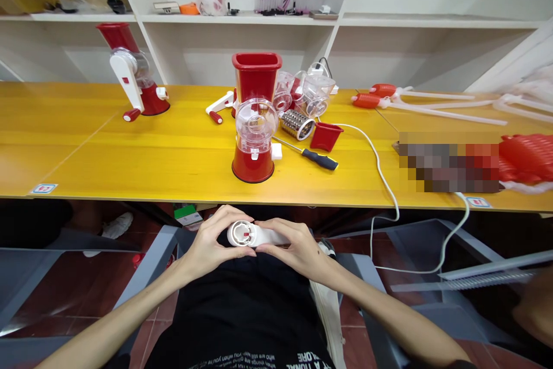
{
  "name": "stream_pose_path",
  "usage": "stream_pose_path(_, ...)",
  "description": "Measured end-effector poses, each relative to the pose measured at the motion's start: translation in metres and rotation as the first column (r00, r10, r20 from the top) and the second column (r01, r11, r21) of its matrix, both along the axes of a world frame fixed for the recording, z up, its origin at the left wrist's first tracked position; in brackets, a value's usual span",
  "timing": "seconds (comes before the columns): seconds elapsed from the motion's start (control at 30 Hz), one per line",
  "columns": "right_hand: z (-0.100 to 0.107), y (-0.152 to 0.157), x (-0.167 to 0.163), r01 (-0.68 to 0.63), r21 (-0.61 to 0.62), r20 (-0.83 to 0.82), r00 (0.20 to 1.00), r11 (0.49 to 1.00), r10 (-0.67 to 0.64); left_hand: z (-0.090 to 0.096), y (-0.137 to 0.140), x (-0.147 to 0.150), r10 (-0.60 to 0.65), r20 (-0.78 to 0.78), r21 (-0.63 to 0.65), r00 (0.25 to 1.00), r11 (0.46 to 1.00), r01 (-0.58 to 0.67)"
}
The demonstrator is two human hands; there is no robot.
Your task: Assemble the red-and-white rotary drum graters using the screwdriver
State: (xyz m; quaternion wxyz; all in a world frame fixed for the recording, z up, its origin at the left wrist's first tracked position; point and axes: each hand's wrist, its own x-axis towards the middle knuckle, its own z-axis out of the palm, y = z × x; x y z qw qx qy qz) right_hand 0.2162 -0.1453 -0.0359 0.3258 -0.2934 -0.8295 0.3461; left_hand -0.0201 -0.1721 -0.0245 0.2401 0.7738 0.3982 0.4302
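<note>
Between my two hands, above my lap, is a white crank handle (264, 236) with a round socket end turned up towards me and a small red piece inside it. Thumb and fingers of my left hand (212, 238) pinch the round end. My right hand (300, 247) grips the handle's arm, hiding its far end. In front of them on the table stands a red rotary grater (254, 164) with a clear drum housing and no crank fitted on the visible side. A metal grating drum (297, 124), a red hopper (326, 136) and a screwdriver (320, 159) lie to its right.
Another grater (154, 101) with its crank stands at the left. Behind the middle grater lie a loose crank (219, 106) and clear housings (317, 92). A white cable (379, 170) hangs over the edge of the yellow table (181, 164). Red-handled tools (367, 101) lie at the right.
</note>
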Motion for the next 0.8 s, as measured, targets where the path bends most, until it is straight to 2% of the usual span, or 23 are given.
stream_pose_path(0.2,0.0004,0.0007,0.0011,-0.005,-0.015,0.049,0.999,1.0,0.006,-0.0007,-0.0013,0.0012,0.009,-0.015,-0.019,1.0,1.0,-0.009)
stream_pose_path(0.43,0.0034,0.0003,0.0026,0.045,0.149,0.067,0.996,0.988,-0.056,0.0007,0.0007,0.0017,-0.008,-0.017,0.01,1.0,1.0,0.008)
stream_pose_path(0.6,0.003,0.0,0.0031,0.012,0.168,0.114,0.993,0.986,-0.032,0.0021,-0.0008,0.0036,-0.004,-0.008,0.027,1.0,1.0,0.005)
stream_pose_path(0.8,-0.0034,-0.0004,0.0039,0.037,0.248,0.154,0.985,0.968,-0.077,-0.0016,-0.001,0.003,-0.017,0.006,-0.005,1.0,1.0,0.018)
